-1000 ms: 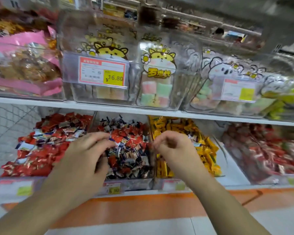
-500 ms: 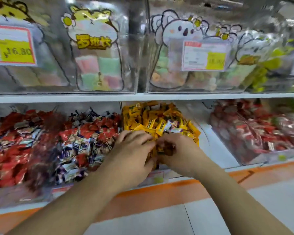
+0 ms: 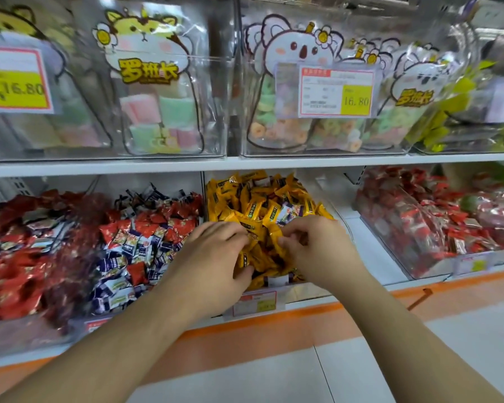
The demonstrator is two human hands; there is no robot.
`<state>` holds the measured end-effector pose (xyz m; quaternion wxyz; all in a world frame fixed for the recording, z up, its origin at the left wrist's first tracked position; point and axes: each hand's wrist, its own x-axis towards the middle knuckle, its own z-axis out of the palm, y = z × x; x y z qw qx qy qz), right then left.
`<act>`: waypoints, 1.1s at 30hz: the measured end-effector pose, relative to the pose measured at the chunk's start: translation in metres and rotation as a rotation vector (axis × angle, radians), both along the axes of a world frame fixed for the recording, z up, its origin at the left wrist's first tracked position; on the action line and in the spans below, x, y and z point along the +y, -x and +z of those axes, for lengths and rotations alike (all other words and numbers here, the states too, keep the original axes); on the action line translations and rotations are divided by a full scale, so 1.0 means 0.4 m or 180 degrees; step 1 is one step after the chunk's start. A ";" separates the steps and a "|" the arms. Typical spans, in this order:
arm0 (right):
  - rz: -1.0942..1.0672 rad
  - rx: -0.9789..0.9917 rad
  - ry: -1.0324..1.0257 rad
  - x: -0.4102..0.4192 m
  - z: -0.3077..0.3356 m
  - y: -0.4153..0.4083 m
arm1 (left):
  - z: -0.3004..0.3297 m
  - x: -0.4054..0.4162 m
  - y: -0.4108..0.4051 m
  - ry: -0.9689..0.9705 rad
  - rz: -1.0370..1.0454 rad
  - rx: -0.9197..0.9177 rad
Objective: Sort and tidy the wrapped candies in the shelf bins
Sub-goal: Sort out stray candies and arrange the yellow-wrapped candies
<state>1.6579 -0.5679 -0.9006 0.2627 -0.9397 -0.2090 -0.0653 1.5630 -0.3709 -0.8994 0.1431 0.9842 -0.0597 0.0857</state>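
Observation:
A clear bin on the lower shelf is heaped with yellow wrapped candies (image 3: pixel 256 199). Both my hands are in its front part. My left hand (image 3: pixel 213 257) lies on the yellow pile with fingers curled round some wrappers. My right hand (image 3: pixel 317 248) pinches a yellow wrapper at its fingertips. A purple-and-white candy (image 3: pixel 287 212) lies among the yellow ones just above my right hand. To the left, a bin holds mixed red and purple-white candies (image 3: pixel 146 239); further left is a bin of red candies (image 3: pixel 15 257).
A bare white shelf gap (image 3: pixel 358 239) separates the yellow bin from a clear bin of red candies (image 3: pixel 437 228) on the right. The upper shelf (image 3: pixel 245 163) carries clear boxes of bagged sweets with price tags (image 3: pixel 336 91). An orange strip edges the shelf base above the floor.
The view shifted right, from the mixed red and purple-white bin to the yellow bin. Both hands moved from the mixed bin into the yellow candies and spread slightly apart.

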 end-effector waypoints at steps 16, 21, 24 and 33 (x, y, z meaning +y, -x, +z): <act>-0.0151 -0.0827 -0.0017 0.031 -0.017 -0.033 | -0.039 0.012 -0.009 -0.0046 -0.0121 -0.0155; 0.0560 -0.0337 0.0254 0.042 -0.036 -0.018 | -0.041 0.015 -0.010 0.0003 -0.0136 -0.0173; 0.0516 -0.0278 0.0263 0.047 -0.042 -0.012 | -0.044 0.016 -0.009 0.0035 -0.0133 -0.0166; 0.0405 -0.0214 0.0421 0.064 -0.045 -0.016 | -0.051 0.018 -0.013 0.0070 -0.0117 -0.0220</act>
